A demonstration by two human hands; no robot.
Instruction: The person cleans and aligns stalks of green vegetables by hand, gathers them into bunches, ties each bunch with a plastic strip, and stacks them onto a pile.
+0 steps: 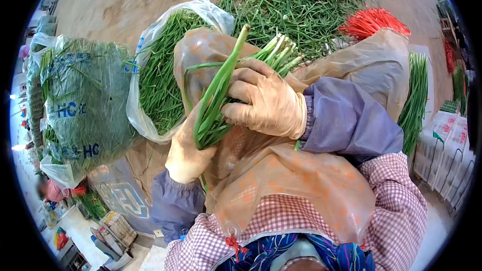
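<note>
My left hand, in a pale glove, is wrapped round a bunch of green stalks above my lap. One thicker stalk points up and away from the bunch. Over the bunch lies my right hand, gloved too, its fingers curled against the stalks. The pale cut ends of more stalks stick out beyond its knuckles. The fingertips of my left hand are hidden behind the leaves.
A large green pile lies ahead. At the left are an open plastic bag of greens and a full wrapped bag. Red ties, a long green bundle and white boxes are at the right.
</note>
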